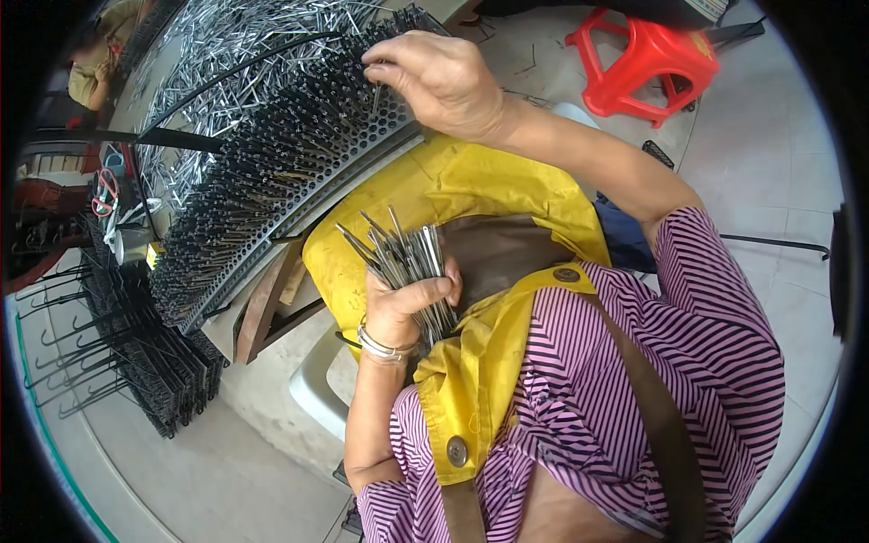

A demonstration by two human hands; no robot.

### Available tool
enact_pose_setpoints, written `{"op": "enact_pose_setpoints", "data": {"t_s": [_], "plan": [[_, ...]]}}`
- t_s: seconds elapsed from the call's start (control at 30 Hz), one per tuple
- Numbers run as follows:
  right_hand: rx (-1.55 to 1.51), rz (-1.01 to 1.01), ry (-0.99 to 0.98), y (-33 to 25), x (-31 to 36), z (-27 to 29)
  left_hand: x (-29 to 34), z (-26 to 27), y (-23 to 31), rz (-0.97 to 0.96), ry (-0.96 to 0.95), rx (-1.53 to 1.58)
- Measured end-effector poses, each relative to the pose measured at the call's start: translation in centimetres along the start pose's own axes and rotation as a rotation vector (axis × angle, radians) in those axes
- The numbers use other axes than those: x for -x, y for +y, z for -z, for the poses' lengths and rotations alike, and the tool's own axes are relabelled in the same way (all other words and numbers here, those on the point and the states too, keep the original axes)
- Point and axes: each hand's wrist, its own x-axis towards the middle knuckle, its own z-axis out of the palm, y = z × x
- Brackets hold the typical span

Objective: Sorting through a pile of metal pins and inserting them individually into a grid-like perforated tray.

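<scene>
My left hand [405, 309], with a bracelet at its wrist, is wrapped round a thick bundle of thin metal rods [398, 252] in front of my yellow apron [552, 185]. Reaching farther out, my right hand [439, 81] pinches a single thin metal rod [377, 98] by its upper end. It hangs over the near right part of a perforated metal rack [391, 127]. Dense rows of dark upright rods [272, 154] fill most of this rack's holes. Bare holes show along its near edge, beneath my right hand. The lower tip of the pinched rod is hard to make out.
Behind the rack lies a large heap of loose silvery rods [226, 54]. Red-handled scissors [106, 192] lie at the left. Dark hooked racks [149, 353] stand on the floor at lower left. A red plastic stool [647, 63] is at far right. A wooden support [270, 303] holds the bench.
</scene>
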Motion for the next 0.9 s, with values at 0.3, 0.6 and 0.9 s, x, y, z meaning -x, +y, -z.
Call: {"op": "enact_pose_setpoints", "data": {"t_s": [0.3,0.6,0.9], "plan": [[0.395,0.073,-0.517,-0.2,0.1,-1.9,-0.1,0.2,-0.2,-0.029,0.033,0.057],[0.074,-0.127,-0.529,-2.8,2.5,0.6,-0.1,-0.2,0.0,-0.08,0.09,0.026],[-0.928,-1.217,-0.646,-8.0,5.0,2.3,0.3,-1.5,0.5,-0.111,0.292,-0.149]]}}
